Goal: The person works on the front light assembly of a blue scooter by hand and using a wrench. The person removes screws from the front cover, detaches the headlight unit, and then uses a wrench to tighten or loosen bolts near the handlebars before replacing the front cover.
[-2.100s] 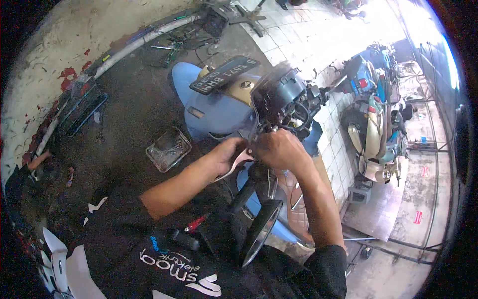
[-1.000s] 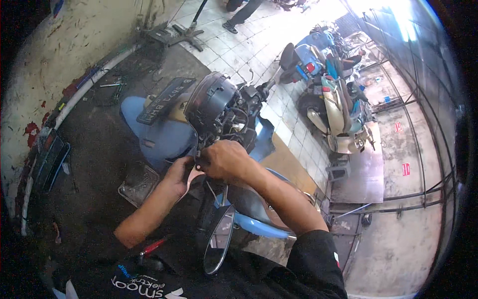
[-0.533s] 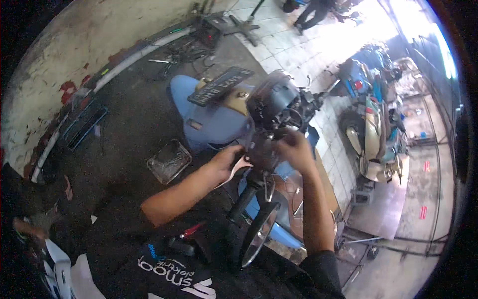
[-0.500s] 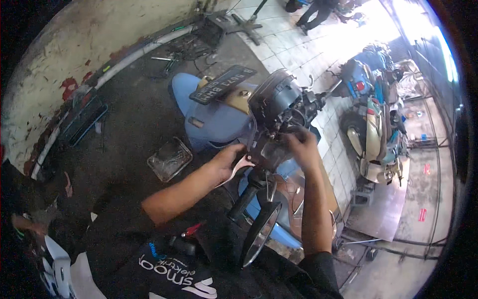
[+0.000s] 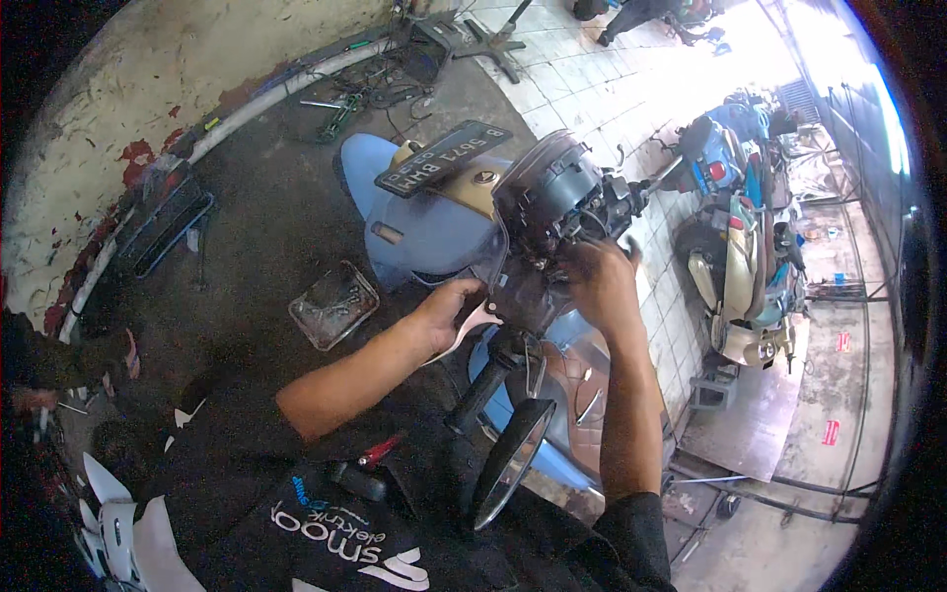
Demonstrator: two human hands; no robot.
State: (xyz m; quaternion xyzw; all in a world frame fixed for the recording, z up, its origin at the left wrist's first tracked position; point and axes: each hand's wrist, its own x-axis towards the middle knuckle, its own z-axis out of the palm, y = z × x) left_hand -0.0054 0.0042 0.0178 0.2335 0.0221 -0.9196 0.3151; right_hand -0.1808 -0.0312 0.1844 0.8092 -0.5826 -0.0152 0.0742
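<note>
A pale blue scooter front (image 5: pixel 419 237) is below me, with a dark plate and gold trim. Its dark round housing (image 5: pixel 552 197) has exposed wiring underneath. My left hand (image 5: pixel 446 308) grips a dark panel (image 5: pixel 523 294) by its curved, pale pink edge, left of the handlebar. My right hand (image 5: pixel 607 281) is raised among the wires at the housing's lower right, its fingers bent and partly hidden; what they hold I cannot make out. A black handlebar grip (image 5: pixel 472 400) and a round-edged mirror (image 5: pixel 508 469) lie between my forearms.
A metal tray (image 5: pixel 332 306) and scattered tools (image 5: pixel 335 113) lie on the dark floor by the wall. More scooters (image 5: pixel 730 276) stand to the right beside a metal sheet (image 5: pixel 740 424). A person's legs (image 5: pixel 626 20) show at the top, another person's hand (image 5: pixel 30 400) at the left edge.
My right hand has moved up and right from beside the pink-edged piece into the wiring. My left hand stays on the panel. The distant person's legs have shifted.
</note>
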